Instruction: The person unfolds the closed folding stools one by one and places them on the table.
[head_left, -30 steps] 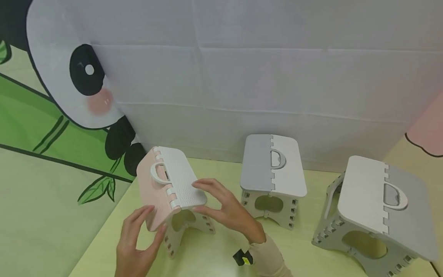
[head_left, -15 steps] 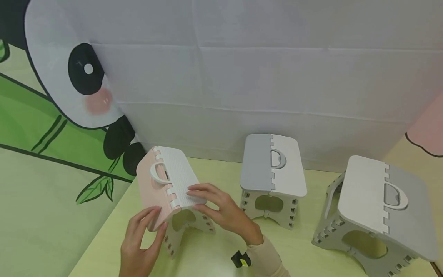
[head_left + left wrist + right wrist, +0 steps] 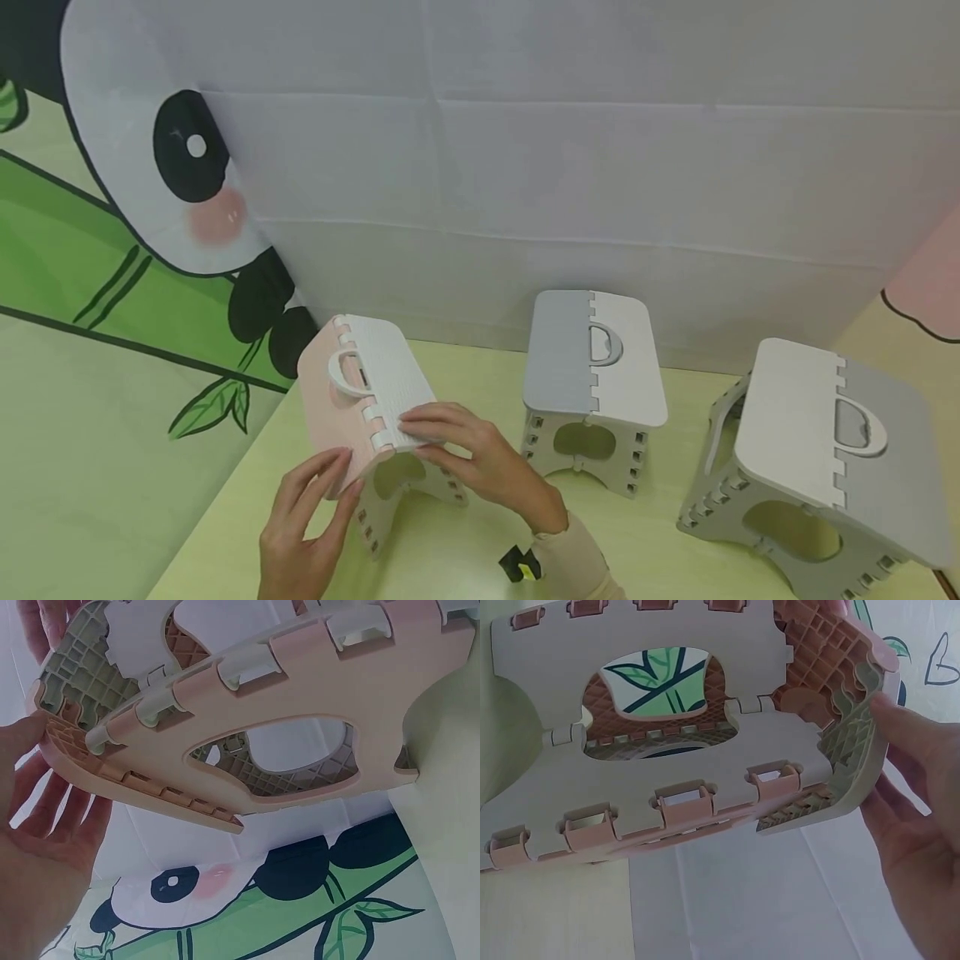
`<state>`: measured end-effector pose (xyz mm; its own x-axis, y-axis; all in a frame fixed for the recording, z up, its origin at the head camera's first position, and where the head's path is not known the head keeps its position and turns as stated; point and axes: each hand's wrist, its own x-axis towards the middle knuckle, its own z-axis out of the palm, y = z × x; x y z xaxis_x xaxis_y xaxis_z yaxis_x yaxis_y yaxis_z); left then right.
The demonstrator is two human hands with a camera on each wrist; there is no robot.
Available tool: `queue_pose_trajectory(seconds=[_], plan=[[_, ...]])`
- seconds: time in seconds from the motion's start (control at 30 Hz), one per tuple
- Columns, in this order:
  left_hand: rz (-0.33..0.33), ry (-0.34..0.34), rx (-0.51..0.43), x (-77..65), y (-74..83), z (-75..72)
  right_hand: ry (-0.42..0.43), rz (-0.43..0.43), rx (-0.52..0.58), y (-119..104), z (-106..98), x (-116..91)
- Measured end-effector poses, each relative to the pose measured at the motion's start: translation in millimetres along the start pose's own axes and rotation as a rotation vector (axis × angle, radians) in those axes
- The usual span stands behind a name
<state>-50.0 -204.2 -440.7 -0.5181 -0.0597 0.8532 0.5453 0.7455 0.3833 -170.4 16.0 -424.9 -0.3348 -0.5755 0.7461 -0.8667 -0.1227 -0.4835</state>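
A pink-and-white folding step stool (image 3: 375, 379) stands at the left of the table, its two top panels bent slightly along the middle hinge. My left hand (image 3: 303, 525) pinches the near corner of the pink panel between thumb and fingers. At the near edge of the white panel, my right hand (image 3: 480, 458) grips with fingers on top and thumb at the rim. In the left wrist view, the left thumb lies against the ribbed rim of the stool (image 3: 292, 697). The right wrist view shows the right thumb on the white rim beside the stool's hinged legs (image 3: 652, 780).
A small grey-and-white folding stool (image 3: 558, 358) stands at the back centre. To the right is a larger white-and-grey folding stool (image 3: 787, 425). All stand on a pale yellow table (image 3: 457, 558). A printed panda cloth (image 3: 525, 167) hangs behind.
My right fingers have slid left, further over the white panel. The left hand has shifted slightly right along the pink panel's near edge. The stool has barely moved.
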Motion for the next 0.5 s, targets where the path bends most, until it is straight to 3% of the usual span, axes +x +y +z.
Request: queue_pose_trajectory(seconds=[0.23,0.5], plan=[[0.056,0.040,-0.048,4.2,0.4,0.8,-0.004,-0.058,-0.031,0.4,-2.6,0.1],[0.109,0.051,-0.050,5.9,-1.2,0.2,-0.036,-0.060,-0.057,-2.1,-4.7,-1.9]])
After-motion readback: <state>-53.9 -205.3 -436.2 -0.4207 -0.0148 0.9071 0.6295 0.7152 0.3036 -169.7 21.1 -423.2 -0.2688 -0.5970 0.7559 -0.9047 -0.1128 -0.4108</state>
